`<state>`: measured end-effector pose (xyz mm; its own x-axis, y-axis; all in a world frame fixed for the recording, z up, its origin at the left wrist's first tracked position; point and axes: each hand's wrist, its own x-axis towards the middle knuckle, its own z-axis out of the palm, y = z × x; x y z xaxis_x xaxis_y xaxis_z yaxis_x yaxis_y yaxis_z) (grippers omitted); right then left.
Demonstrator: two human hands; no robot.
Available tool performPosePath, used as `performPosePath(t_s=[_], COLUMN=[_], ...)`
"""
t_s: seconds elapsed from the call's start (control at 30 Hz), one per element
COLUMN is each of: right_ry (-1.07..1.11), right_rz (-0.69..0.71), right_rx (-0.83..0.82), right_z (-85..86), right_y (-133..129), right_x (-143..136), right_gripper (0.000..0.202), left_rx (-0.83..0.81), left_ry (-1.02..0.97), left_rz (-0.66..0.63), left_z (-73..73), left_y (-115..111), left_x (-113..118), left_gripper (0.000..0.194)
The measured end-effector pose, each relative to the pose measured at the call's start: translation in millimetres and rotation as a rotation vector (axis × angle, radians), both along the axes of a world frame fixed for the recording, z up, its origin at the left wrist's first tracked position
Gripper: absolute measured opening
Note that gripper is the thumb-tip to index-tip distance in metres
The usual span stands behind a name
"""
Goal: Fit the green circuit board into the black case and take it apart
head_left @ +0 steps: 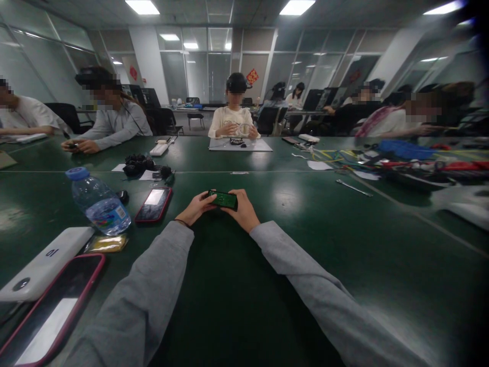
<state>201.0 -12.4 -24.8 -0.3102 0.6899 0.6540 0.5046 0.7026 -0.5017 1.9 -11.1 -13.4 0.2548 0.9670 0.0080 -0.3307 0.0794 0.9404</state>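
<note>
At near left on the green table [324,250], a pink-edged phone [65,293] lies beside a white device [48,260]. Farther back, a yellow packet [109,244] lies by a blue-capped bottle [103,204]. Cables [410,153] tangle at right; a person [234,120] sits at the far side.

Left hand [198,209] and right hand [245,211] are covering the ends of a green-faced device [224,199]; its markings are appearing too small to read. Lower-left corner is cropping the near red-edged phone [63,293]. Far right: white object [464,201] is blurring, escaping identification.
</note>
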Motion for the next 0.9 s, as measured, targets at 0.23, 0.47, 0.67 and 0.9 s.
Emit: performPosePath(t_s=[0.23,0.47,0.67,0.9], right_ry=[0.334,0.348,0.431,0.378], right_rz=[0.054,0.152,0.14,0.22], right_rx=[-0.451,-0.53,-0.431,-0.424], right_z=[-22.3,-35.2,-32.8,-28.3], right_y=[24,41,37,33], right_x=[4,12,13,12], right_gripper=[0.058,0.054,0.06,0.059], left_rx=[-0.008,0.068,0.25,0.515], left_ry=[-0.049,0.064,0.265,0.567], left_rz=[0.06,0.09,0.138,0.196], left_z=[0.2,-3.8,-7.1,-17.7], left_y=[2,3,4,8], left_x=[-1,1,4,-2], left_gripper=[0.046,0.054,0.07,0.068])
